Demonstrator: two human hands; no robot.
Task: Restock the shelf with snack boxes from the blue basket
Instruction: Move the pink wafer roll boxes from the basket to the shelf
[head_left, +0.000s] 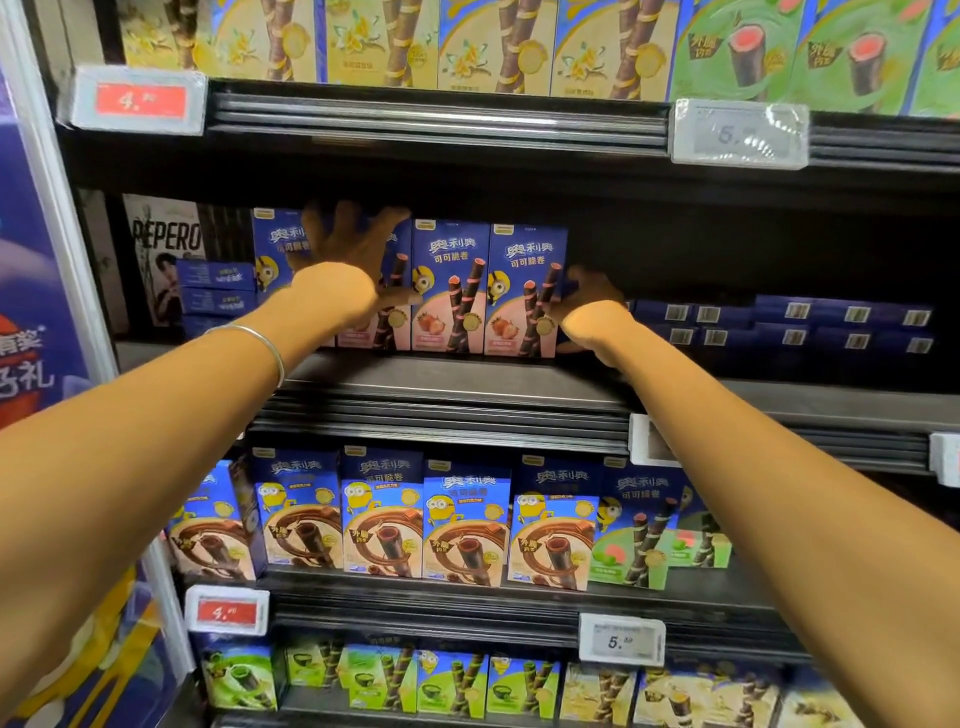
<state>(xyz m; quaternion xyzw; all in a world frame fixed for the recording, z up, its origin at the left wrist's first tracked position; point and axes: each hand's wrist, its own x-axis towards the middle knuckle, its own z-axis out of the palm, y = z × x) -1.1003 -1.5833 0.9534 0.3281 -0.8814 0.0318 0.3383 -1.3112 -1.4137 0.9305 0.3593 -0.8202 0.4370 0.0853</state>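
We see store shelving across the whole frame; the middle shelf (441, 379) is dark, front ledge bare. Left hand (343, 265): fingers straight and spread wide, pressed flat on the fronts at the left end of the upright strawberry snack boxes (449, 291), frame centre. Right hand (587, 296): fingers bent against the right side of the end box (524, 291); grip or push, we can't tell. Silver bangle (260, 343) on the left wrist. Flat dark-blue boxes (779, 322) stacked at right.
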